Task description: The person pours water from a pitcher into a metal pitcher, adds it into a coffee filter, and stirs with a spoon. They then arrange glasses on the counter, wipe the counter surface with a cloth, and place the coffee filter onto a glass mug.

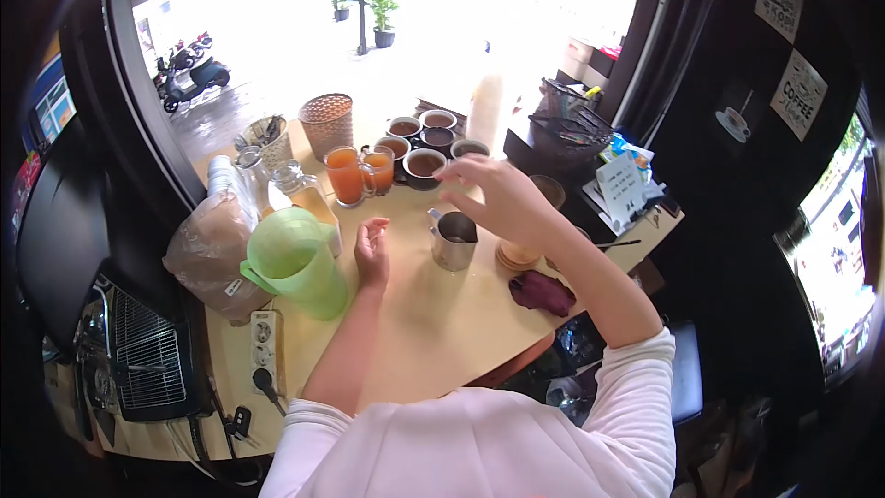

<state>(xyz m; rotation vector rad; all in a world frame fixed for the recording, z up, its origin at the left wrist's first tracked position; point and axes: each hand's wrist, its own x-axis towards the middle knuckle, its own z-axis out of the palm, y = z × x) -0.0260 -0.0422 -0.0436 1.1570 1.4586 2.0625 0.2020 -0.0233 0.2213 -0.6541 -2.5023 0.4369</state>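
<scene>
My right hand (493,194) is raised over the table, its fingers stretched toward the dark cup of brown drink (424,166) at the front of a cluster; whether they touch its rim I cannot tell. Thumb and fingers are apart, with nothing seen between them. Below this hand stands a steel milk pitcher (454,244), upright. My left hand (372,254) rests loosely open near the tabletop, fingers slightly bent and holding nothing. It is between the pitcher and a green plastic jug (295,263). Two glass mugs of orange drink (347,177) stand just beyond it.
Left of the jug are a plastic bag (214,244) and a power strip (266,350). A woven basket (326,127) stands at the back. A purple cloth (542,292) lies by the right edge, near a wooden stand (518,255). A black rack (572,120) is farther right.
</scene>
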